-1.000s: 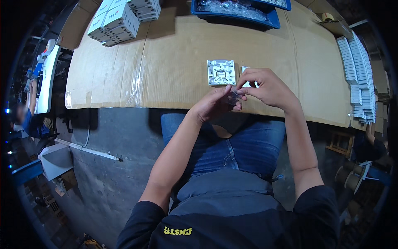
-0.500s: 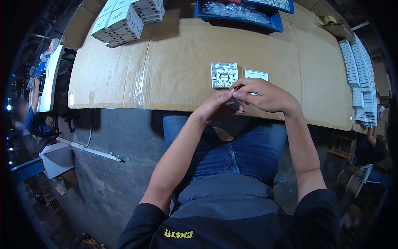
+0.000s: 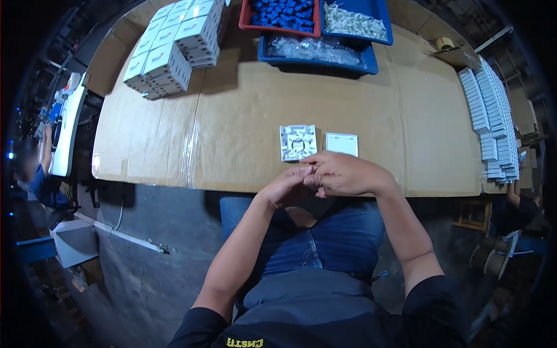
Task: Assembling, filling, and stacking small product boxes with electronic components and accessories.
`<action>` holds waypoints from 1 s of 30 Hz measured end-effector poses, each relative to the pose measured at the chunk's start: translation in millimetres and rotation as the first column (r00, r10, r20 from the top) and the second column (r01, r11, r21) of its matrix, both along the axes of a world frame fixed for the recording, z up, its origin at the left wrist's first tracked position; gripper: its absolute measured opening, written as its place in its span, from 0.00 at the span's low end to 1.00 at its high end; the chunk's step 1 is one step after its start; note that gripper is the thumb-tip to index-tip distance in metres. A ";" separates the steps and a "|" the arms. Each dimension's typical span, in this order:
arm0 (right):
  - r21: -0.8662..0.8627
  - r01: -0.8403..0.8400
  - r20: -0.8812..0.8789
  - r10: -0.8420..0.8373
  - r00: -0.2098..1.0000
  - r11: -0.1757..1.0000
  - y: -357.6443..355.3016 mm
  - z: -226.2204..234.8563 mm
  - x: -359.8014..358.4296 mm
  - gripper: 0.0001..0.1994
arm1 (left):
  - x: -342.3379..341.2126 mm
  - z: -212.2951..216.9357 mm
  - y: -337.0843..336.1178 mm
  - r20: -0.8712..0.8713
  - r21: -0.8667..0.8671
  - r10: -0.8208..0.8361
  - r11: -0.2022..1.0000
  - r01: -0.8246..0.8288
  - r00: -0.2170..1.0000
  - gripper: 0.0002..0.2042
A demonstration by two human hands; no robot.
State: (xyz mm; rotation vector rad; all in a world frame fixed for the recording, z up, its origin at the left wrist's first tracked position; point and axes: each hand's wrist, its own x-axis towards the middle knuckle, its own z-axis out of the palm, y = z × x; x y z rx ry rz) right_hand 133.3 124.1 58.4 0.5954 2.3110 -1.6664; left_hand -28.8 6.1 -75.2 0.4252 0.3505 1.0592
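Note:
My left hand [image 3: 287,187] and my right hand [image 3: 351,176] meet over the table's front edge, above my lap. Both are closed, fingertips pinched together at one spot. Whatever lies between them is hidden by the fingers. Just beyond my hands, a square white plastic box base [image 3: 297,143] lies face up, with moulded clips and a round centre inside. To its right is a flat square white cover [image 3: 342,143], its near edge partly hidden behind my right hand.
White cartons [image 3: 165,64] are stacked at the far left. At the back, a red bin [image 3: 279,30] holds blue parts, a blue bin [image 3: 387,26] small white pieces, and a lower blue tray [image 3: 316,65] clear plastic bags. White pieces [image 3: 493,122] stand stacked at right. People work at both sides.
The view has tilted up, so the table sits lower and the bins at the back show more fully. My hands stay together; the clear film glimpsed between them earlier is no longer distinct.

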 end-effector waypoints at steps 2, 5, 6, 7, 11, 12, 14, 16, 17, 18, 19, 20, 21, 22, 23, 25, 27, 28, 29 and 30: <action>-0.050 -0.018 0.034 0.020 0.999 0.999 0.4 0.9 -0.3 0.18 | -1.0 -6.9 -0.4 -0.067 -0.005 -0.033 0.999 0.033 0.997 0.21; 0.006 -0.068 -0.082 0.069 0.994 0.998 25.1 -2.8 9.4 0.17 | 0.6 -0.6 2.2 -0.044 -0.013 -0.038 0.999 0.038 0.998 0.24; 0.116 -0.084 -0.225 0.108 0.968 0.990 37.9 -3.2 17.7 0.17 | 1.7 3.3 4.1 -0.003 -0.061 -0.031 0.998 0.031 1.000 0.26; 0.213 -0.080 -0.264 0.136 0.955 0.974 56.6 2.4 20.6 0.15 | -0.3 7.3 6.5 0.018 -0.051 -0.052 0.997 0.052 0.999 0.30; 0.167 0.385 -0.224 -0.345 0.911 0.908 136.3 27.0 16.3 0.11 | -1.0 12.5 12.1 0.041 -0.055 -0.068 0.996 0.070 0.997 0.33; 0.225 0.469 -0.301 -0.396 0.867 0.854 164.8 22.5 13.7 0.11 | -0.8 13.9 14.2 0.040 -0.046 -0.069 0.996 0.071 0.997 0.33; 0.325 0.610 -0.411 -0.473 0.780 0.723 222.5 15.4 3.6 0.10 | -0.2 14.2 18.0 0.071 -0.091 -0.078 0.992 0.085 0.994 0.32; 0.471 0.685 -0.474 -0.496 0.728 0.556 272.9 12.9 -9.9 0.10 | -1.0 12.7 19.3 0.080 -0.096 -0.086 0.991 0.094 0.993 0.32; 0.560 0.695 -0.503 -0.482 0.718 0.451 296.3 9.7 -17.2 0.11 | -1.1 11.7 19.2 0.082 -0.095 -0.085 0.991 0.093 0.993 0.32; 0.558 0.698 -0.507 -0.483 0.714 0.448 319.4 7.2 -22.6 0.11 | -0.8 11.3 19.2 0.085 -0.093 -0.087 0.991 0.095 0.993 0.32; 0.655 0.669 -0.483 -0.487 0.728 0.352 341.7 4.3 -28.5 0.11 | -0.8 11.3 19.8 0.086 -0.084 -0.096 0.991 0.104 0.992 0.32; 0.737 0.628 -0.461 -0.493 0.738 0.251 358.3 4.5 -35.5 0.12 | -1.5 13.7 20.3 0.077 -0.082 -0.096 0.991 0.102 0.992 0.32; 0.733 0.631 -0.466 -0.490 0.737 0.253 367.1 4.5 -45.0 0.12 | -1.9 14.7 19.9 0.082 -0.087 -0.106 0.990 0.113 0.991 0.33; 0.775 0.592 -0.414 -0.527 0.742 0.223 374.9 3.7 -54.2 0.11 | -2.3 14.5 19.4 0.087 -0.091 -0.117 0.988 0.125 0.989 0.33; 0.814 0.547 -0.363 -0.565 0.741 0.195 382.4 3.2 -62.2 0.11 | -3.0 10.6 18.9 0.080 -0.099 -0.131 0.985 0.139 0.988 0.34; 0.834 0.516 -0.324 -0.585 0.744 0.195 401.0 -2.3 -71.4 0.11 | -2.9 10.0 18.2 0.081 -0.117 -0.137 0.982 0.146 0.987 0.35; 0.842 0.488 -0.266 -0.610 0.747 0.230 418.5 -4.9 -78.1 0.10 | -2.6 16.9 18.0 0.089 -0.170 -0.128 0.975 0.141 0.988 0.33; 0.841 0.488 -0.265 -0.609 0.748 0.233 425.5 -6.0 -79.9 0.10 | -2.9 17.9 18.6 0.088 -0.173 -0.126 0.975 0.139 0.988 0.33; 0.827 0.508 -0.285 -0.600 0.747 0.240 432.2 -7.1 -80.7 0.11 | -3.0 18.2 19.6 0.097 -0.167 -0.137 0.974 0.152 0.986 0.33; 0.813 0.528 -0.306 -0.591 0.747 0.246 436.9 -7.6 -82.8 0.11 | -3.0 18.0 20.1 0.105 -0.161 -0.148 0.973 0.164 0.983 0.33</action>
